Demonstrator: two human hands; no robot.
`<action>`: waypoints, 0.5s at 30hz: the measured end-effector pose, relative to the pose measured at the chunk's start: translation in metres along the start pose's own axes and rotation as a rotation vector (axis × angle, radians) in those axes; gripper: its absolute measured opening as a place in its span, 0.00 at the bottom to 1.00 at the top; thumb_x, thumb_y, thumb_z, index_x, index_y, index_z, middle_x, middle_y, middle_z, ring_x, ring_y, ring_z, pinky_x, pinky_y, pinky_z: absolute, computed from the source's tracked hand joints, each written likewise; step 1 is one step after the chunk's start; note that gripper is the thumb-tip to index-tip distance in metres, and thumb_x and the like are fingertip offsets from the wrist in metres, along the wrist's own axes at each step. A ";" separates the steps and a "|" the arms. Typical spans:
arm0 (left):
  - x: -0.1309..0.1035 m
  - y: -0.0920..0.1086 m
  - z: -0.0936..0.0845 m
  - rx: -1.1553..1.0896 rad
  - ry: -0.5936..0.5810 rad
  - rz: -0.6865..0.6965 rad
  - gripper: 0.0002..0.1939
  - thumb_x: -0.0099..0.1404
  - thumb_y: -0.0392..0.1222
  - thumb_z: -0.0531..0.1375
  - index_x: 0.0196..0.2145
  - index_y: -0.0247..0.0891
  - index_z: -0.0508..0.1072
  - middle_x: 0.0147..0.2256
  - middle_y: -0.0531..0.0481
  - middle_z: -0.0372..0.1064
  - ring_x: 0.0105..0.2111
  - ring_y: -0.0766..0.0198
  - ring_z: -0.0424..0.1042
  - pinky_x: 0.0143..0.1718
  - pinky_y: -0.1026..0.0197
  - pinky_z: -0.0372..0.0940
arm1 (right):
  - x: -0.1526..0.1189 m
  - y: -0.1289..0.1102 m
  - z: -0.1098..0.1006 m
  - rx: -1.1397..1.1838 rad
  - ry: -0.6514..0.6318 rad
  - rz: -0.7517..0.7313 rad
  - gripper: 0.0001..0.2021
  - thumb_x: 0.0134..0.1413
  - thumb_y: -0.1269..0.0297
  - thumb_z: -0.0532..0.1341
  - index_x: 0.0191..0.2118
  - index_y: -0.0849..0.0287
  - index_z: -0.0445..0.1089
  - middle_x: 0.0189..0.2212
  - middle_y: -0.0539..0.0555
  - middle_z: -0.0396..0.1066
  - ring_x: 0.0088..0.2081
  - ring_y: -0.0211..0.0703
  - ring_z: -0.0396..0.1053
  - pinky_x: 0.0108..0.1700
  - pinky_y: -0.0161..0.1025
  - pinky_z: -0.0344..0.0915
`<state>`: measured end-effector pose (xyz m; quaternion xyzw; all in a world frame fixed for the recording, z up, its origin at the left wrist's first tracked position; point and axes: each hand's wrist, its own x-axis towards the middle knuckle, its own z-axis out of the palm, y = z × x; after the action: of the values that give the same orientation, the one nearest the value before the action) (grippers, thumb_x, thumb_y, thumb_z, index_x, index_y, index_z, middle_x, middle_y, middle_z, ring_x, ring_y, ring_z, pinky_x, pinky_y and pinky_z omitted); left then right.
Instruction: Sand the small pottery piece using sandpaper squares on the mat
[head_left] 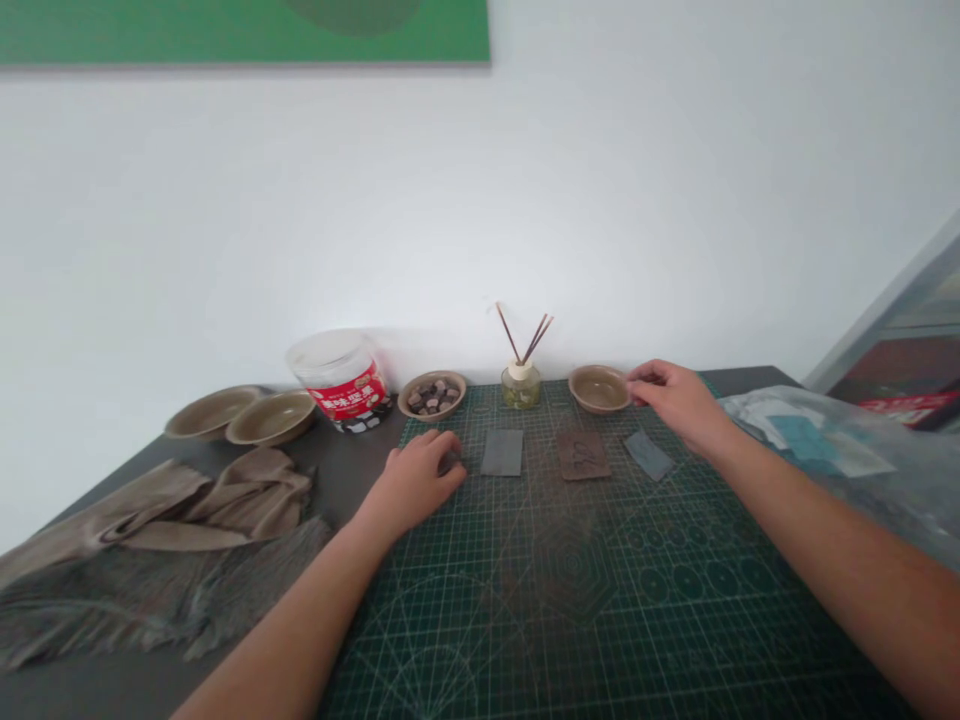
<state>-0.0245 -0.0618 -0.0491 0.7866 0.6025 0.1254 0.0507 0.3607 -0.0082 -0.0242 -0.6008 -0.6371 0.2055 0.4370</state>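
Note:
My left hand (pixel 427 472) is low over the left part of the green cutting mat (pixel 525 560), its fingers curled around something too hidden to name. Just behind it stands a bowl of dark pieces (pixel 433 396). The fingers of my right hand (pixel 667 392) pinch together at the right rim of a small brown bowl (pixel 600 389), which looks bare inside. Between the hands lie a grey rectangle (pixel 502 452), a brown square with a dark pattern (pixel 583 455) and a tilted grey-blue piece (pixel 649 455).
A reed diffuser (pixel 520 384) stands against the wall. At left are a plastic jar with a red label (pixel 341 385), two brown bowls (pixel 271 418), a brown cloth (pixel 225 505) and a grey fringed cloth (pixel 165 595). A clear plastic bag (pixel 832 450) lies at right.

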 end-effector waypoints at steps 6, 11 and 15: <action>-0.001 -0.003 -0.006 -0.119 0.068 -0.014 0.07 0.63 0.39 0.57 0.39 0.43 0.73 0.40 0.48 0.72 0.40 0.55 0.71 0.42 0.55 0.61 | 0.038 -0.009 0.009 -0.048 0.016 -0.017 0.11 0.51 0.63 0.65 0.43 0.55 0.74 0.39 0.57 0.78 0.39 0.51 0.74 0.41 0.45 0.69; -0.008 0.013 -0.011 -0.564 0.156 0.048 0.10 0.68 0.44 0.57 0.46 0.42 0.71 0.34 0.50 0.72 0.36 0.59 0.71 0.40 0.57 0.64 | 0.002 -0.064 0.036 -0.063 -0.099 -0.158 0.13 0.54 0.60 0.66 0.46 0.53 0.76 0.35 0.54 0.78 0.36 0.48 0.74 0.41 0.45 0.70; -0.013 0.033 -0.004 -1.238 -0.051 0.101 0.19 0.69 0.49 0.60 0.54 0.42 0.66 0.38 0.47 0.76 0.39 0.57 0.76 0.38 0.57 0.69 | -0.048 -0.108 0.076 -0.118 -0.294 -0.608 0.14 0.62 0.69 0.60 0.53 0.51 0.72 0.44 0.54 0.77 0.44 0.47 0.74 0.48 0.45 0.68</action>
<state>0.0018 -0.0830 -0.0391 0.6416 0.3788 0.4348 0.5058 0.2313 -0.0542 0.0058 -0.3715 -0.8541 0.1130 0.3460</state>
